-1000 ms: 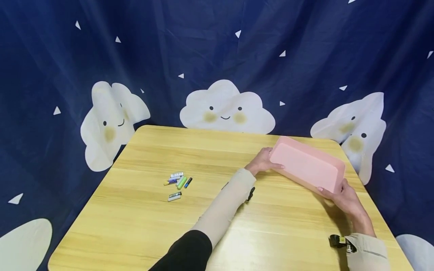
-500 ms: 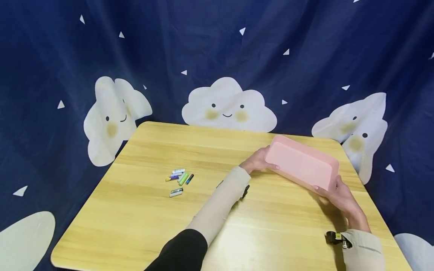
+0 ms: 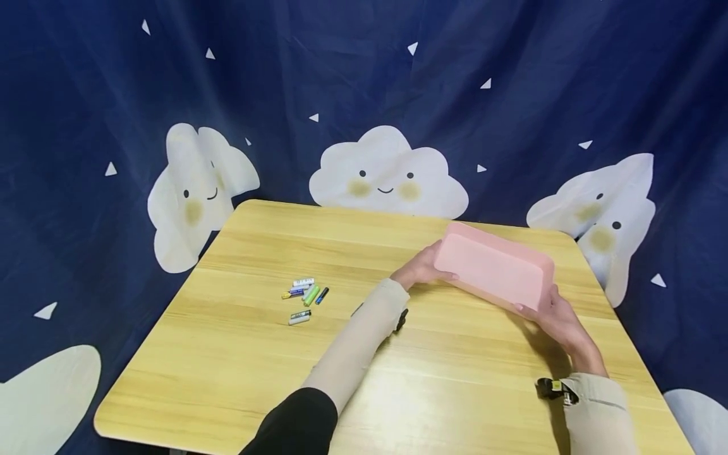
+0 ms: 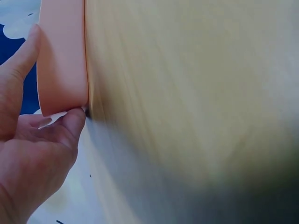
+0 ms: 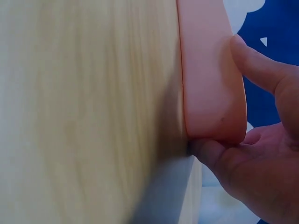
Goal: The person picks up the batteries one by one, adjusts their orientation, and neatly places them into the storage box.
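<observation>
A shallow pink rectangular tray (image 3: 495,268) with nothing in it sits slanted at the right back of the wooden table. My left hand (image 3: 423,265) grips its left end, the thumb along the near side. At the right near corner my right hand (image 3: 560,319) holds it, with the thumb at the near rim. Up close in the left wrist view, fingers of the left hand (image 4: 39,154) curl around the end of the tray wall (image 4: 63,60). In the right wrist view, the right hand (image 5: 261,163) grasps the tray's other end (image 5: 212,70) with thumb and fingers.
Several small battery-like cylinders (image 3: 307,294), white, green, blue and black, lie in a loose group left of the left forearm. Two more (image 3: 300,317) lie just in front of them. A dark blue cloud-print curtain (image 3: 273,76) hangs behind the table (image 3: 227,354).
Both hands have carried the pink tray a little to the left. The head view has shifted slightly too; the small cylinders keep their arrangement on the table.
</observation>
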Demonstrator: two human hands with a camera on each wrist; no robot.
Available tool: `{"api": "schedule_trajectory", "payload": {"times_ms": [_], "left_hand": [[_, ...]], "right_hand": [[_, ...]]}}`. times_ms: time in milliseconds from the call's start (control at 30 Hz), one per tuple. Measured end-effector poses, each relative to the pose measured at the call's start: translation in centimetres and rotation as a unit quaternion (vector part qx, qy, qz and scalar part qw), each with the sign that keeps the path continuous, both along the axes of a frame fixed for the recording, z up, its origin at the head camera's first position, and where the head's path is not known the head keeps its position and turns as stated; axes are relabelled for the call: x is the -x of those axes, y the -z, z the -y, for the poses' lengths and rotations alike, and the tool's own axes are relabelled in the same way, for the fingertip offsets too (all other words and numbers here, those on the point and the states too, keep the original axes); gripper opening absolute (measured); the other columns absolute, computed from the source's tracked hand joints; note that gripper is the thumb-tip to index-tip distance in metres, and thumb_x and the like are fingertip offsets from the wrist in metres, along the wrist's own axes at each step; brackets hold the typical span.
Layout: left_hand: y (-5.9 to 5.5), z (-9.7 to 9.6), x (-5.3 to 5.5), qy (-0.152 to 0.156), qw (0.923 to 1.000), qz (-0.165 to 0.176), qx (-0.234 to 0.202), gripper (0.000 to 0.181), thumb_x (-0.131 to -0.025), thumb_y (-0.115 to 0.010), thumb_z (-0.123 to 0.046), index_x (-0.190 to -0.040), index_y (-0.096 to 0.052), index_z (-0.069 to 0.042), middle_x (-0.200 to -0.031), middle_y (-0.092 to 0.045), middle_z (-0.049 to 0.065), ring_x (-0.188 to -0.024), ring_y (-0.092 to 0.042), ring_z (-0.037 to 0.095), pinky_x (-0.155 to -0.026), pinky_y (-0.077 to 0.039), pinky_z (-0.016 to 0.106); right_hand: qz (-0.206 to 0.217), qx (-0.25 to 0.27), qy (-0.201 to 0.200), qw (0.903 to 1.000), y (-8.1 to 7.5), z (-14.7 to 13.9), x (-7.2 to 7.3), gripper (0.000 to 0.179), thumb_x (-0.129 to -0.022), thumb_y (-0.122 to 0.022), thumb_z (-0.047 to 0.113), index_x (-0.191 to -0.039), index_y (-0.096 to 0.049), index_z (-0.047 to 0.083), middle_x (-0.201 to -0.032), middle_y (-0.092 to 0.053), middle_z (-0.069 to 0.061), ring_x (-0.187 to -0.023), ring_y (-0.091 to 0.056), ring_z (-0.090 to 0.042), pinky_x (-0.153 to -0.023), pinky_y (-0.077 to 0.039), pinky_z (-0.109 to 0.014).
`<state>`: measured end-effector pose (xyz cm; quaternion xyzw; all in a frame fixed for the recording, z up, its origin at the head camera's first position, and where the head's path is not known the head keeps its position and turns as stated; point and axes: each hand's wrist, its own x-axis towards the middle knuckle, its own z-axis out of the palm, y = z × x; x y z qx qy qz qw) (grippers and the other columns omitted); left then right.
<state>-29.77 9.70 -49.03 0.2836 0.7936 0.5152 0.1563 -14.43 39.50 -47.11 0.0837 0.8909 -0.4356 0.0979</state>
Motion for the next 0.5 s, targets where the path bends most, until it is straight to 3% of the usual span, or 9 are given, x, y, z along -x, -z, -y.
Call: {"api": "schedule_trajectory", "payload": {"times_ms": [167,400,500], "left_hand": [[-0.1,1.1,-0.3,-0.014,0.9999,0.001,0.001,0.096,-0.083,-0.088,-0.017,-0.16,-0.032,-0.005,-0.152,-0.053,0.014,-0.14,-0.052,0.028,-0.122,-0.036,0.037],[0.1,2.6,-0.6,-0.019,0.9992,0.014,-0.032,0.096,-0.083,-0.086,-0.011,-0.16,-0.03,0.0,-0.15,-0.053,0.02,-0.137,-0.052,0.034,-0.122,-0.037,0.044],[0.2,3.2,-0.7,-0.022,0.999,0.005,-0.037,0.094,-0.083,-0.086,-0.01,-0.159,-0.031,0.001,-0.147,-0.055,0.021,-0.135,-0.054,0.034,-0.121,-0.038,0.044]], "right_hand": [[0.001,0.013,-0.013,0.9998,0.2,0.8,0.6,0.121,-0.098,-0.07,0.04,-0.152,0.028,-0.007,-0.163,0.015,-0.036,-0.155,0.0,-0.054,-0.124,-0.011,-0.066],[-0.007,-0.011,-0.033,0.9994,0.1,2.1,1.5,0.124,-0.095,-0.072,0.046,-0.156,0.024,-0.006,-0.166,0.008,-0.036,-0.156,-0.004,-0.053,-0.123,-0.013,-0.067],[-0.016,-0.011,-0.04,0.999,-0.1,2.6,2.0,0.122,-0.095,-0.073,0.046,-0.16,0.015,-0.007,-0.166,-0.006,-0.038,-0.155,-0.015,-0.052,-0.122,-0.017,-0.068]]}}
